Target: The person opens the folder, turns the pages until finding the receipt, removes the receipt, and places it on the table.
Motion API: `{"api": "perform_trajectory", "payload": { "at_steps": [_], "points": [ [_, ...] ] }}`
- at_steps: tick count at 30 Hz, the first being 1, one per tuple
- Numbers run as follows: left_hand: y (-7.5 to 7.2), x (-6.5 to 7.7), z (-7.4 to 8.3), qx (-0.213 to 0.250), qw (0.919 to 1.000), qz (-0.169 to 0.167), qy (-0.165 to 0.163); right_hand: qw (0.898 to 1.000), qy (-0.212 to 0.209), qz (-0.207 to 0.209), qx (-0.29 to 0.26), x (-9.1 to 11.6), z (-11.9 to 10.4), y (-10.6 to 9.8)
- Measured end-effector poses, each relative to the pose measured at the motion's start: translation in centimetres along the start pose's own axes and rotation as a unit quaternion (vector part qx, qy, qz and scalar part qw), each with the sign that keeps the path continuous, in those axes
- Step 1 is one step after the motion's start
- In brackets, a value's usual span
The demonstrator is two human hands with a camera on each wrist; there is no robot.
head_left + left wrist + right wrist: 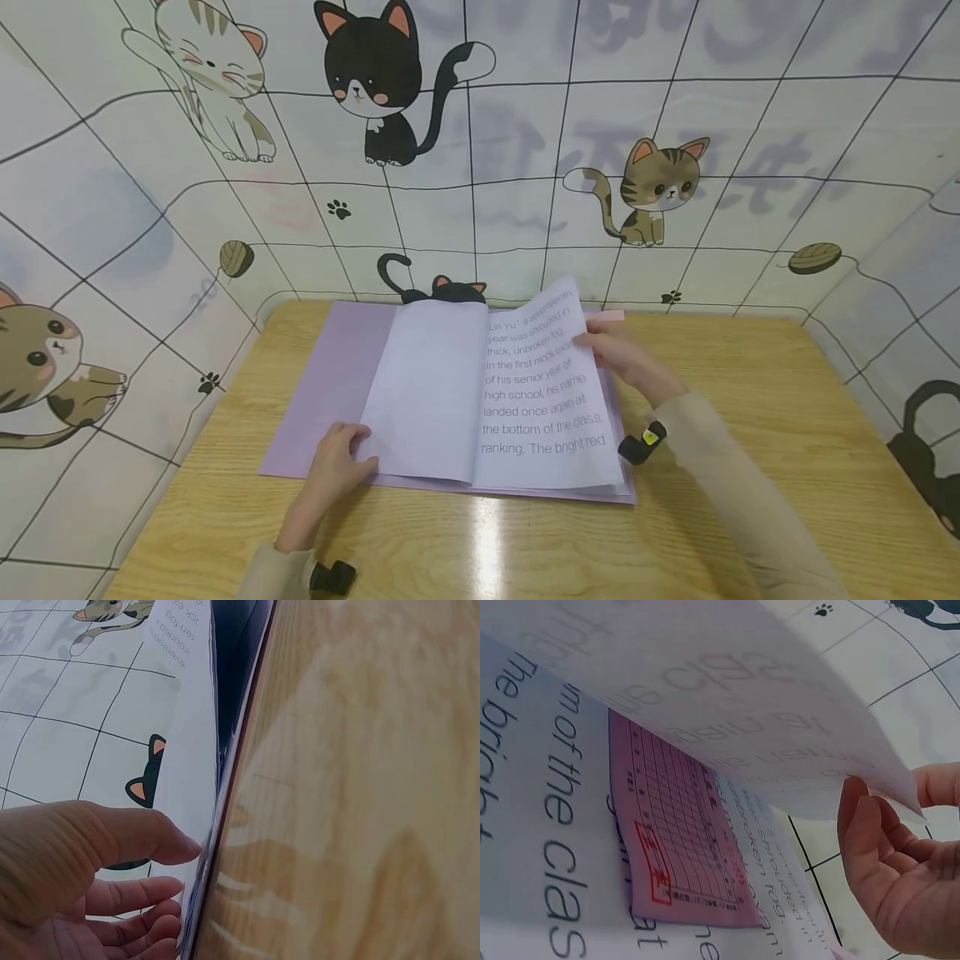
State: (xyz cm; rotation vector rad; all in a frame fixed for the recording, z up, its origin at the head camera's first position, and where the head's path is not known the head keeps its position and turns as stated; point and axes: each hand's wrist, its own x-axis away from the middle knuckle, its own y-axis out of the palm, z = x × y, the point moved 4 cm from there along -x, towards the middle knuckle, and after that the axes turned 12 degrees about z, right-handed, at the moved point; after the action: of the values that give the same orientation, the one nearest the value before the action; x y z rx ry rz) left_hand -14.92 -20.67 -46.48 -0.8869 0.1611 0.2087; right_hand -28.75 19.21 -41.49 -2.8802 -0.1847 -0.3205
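Note:
An open booklet with a purple cover lies on the table. Its left page is blank and its right page carries large printed English text. My right hand pinches that page near its upper right edge, lifting it into a curve. Beneath the raised page, the right wrist view shows a pink printed slip with ruled lines and a red boxed stamp, lying on another text page. My left hand rests at the lower left of the blank page, thumb and fingers loosely bent at its edge.
The wooden table meets a cat-patterned, gridded backdrop at the back and sides. A pale pink strip sticks out beside the right hand. Dark wrist devices sit at the left and right cuffs.

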Motion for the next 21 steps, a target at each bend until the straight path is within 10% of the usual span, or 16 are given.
{"api": "perform_trajectory", "payload": {
  "at_steps": [21],
  "points": [
    [-0.1, 0.0, 0.1, 0.003, 0.9999, -0.010, -0.006, 0.997, -0.006, -0.047, -0.064, 2.0, -1.6, 2.3]
  ]
}}
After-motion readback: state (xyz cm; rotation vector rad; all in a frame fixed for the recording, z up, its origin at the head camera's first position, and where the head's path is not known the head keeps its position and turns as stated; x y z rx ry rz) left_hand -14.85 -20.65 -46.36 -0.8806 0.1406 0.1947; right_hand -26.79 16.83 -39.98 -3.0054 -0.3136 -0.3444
